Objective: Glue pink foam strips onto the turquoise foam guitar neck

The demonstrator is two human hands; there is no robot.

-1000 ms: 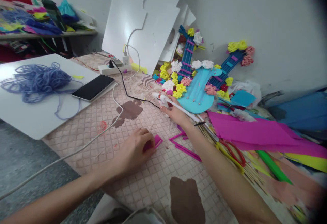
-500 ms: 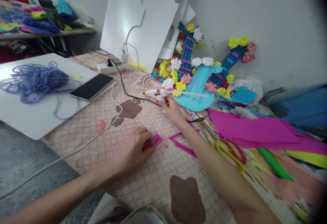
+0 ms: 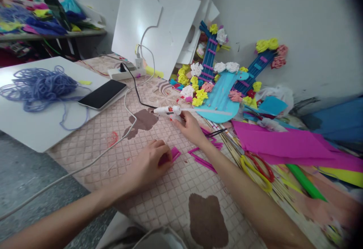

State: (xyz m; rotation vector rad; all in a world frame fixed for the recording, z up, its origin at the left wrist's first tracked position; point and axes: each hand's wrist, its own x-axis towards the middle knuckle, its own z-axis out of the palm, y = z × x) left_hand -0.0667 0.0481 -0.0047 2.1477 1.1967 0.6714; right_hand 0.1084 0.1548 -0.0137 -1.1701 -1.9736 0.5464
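Note:
My right hand is wrapped round the grip of a white hot glue gun, its nozzle pointing left and a long clear glue stick sticking out behind. Close to the front, my left hand is closed over a magenta paper piece at the tabletop; the fingers hide part of it. Thin magenta strips lie between the two hands. Beyond the glue gun rests a light-blue guitar-shaped cutout with paper flowers around it.
A phone and tangled blue yarn lie on a white board at left. A white cable crosses the table to a power strip. Scissors, thin sticks and magenta sheets are at right.
My right hand has moved the glue gun slightly down and toward me, and the gun looks more level. The left hand keeps its place on the magenta piece.

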